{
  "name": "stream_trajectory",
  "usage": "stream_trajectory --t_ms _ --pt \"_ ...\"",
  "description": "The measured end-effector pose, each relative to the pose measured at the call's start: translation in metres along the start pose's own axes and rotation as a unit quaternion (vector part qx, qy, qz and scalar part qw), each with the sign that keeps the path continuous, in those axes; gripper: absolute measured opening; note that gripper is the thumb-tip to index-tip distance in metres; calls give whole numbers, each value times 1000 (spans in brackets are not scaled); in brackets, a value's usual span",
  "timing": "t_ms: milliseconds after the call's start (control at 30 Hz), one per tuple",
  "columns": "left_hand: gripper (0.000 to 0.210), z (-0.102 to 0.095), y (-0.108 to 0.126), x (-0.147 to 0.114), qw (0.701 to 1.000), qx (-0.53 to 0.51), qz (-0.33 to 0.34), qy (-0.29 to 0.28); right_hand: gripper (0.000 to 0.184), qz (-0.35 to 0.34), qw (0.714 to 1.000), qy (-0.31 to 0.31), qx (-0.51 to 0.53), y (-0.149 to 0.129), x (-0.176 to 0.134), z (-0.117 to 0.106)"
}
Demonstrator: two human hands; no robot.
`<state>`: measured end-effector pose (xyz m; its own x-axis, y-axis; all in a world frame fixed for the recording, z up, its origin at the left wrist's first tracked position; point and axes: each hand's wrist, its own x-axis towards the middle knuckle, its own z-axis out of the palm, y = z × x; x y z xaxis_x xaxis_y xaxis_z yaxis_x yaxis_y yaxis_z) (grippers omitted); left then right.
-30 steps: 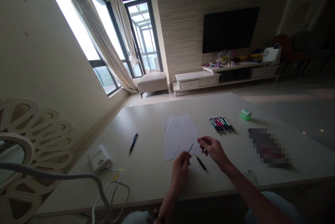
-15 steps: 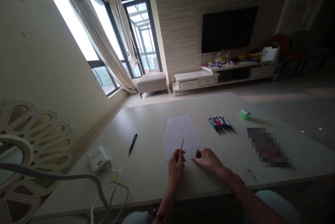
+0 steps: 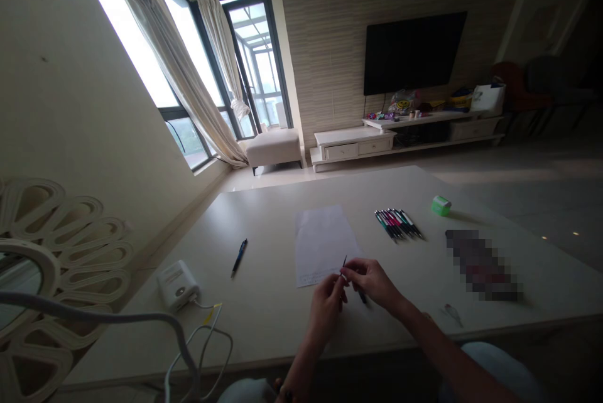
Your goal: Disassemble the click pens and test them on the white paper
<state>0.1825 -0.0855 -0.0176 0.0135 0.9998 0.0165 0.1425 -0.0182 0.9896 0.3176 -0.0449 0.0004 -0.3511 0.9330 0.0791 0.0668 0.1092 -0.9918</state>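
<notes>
My left hand is closed in a pinch on a thin dark pen refill, whose tip points up and away over the paper. Close against it, my right hand has thumb and forefinger pinched together at the refill. Whether those fingers hold the refill itself or a tiny piece on it is hidden. A dark pen part shows below the right hand, partly covered by it. Beyond both hands lies a white sheet of paper with lines of writing along its near edge.
Right of the paper, several pens lie in a row. A green box, a blurred dark item and keys are farther right. A blue-black pen and a white charger with cables lie left.
My left hand has moved slightly right with the refill. My right hand has come up to it, its pinched fingers meeting the refill, and the dark pen part below has come into view.
</notes>
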Motion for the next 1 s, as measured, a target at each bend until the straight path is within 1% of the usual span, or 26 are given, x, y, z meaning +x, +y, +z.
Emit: stream_trajectory --t_ms 67,100,200,233,267,300,367,433,500,633,700,833,1000 --pt "41 0 -1 0 1000 -4 -3 -9 38 4 1000 18 8 1 1 1" --pt "42 -1 -1 0 1000 -3 -4 -10 39 5 999 43 15 0 2 1" --pt "43 -3 -2 1 1000 1 -2 8 39 -4 986 156 59 -2 6 -8" --pt "44 -4 -3 2 1000 -1 -3 21 37 -4 981 178 73 -2 7 -12" --pt "45 -5 -3 3 999 -7 -6 34 35 1 980 180 78 -2 7 -16" --pt "45 -6 -4 3 999 -15 -10 46 32 12 983 167 71 -1 8 -19" --pt "45 -9 -4 4 998 -27 -22 61 27 48 993 107 22 3 6 -20" --pt "44 -11 -3 4 997 -19 -35 71 22 80 995 48 -44 8 3 -15" --pt "40 -13 -2 3 995 18 -35 87 20 85 990 24 -107 12 0 -7" --pt "30 -12 -1 0 984 129 -6 122 20 36 971 52 -230 12 -5 5" --pt "28 -10 -1 0 978 163 1 128 19 21 963 59 -264 10 -5 6" --pt "28 -5 1 0 974 183 9 131 20 16 956 66 -285 8 -3 1" --pt "25 -3 0 3 970 195 34 140 20 12 951 116 -286 7 -1 -14"
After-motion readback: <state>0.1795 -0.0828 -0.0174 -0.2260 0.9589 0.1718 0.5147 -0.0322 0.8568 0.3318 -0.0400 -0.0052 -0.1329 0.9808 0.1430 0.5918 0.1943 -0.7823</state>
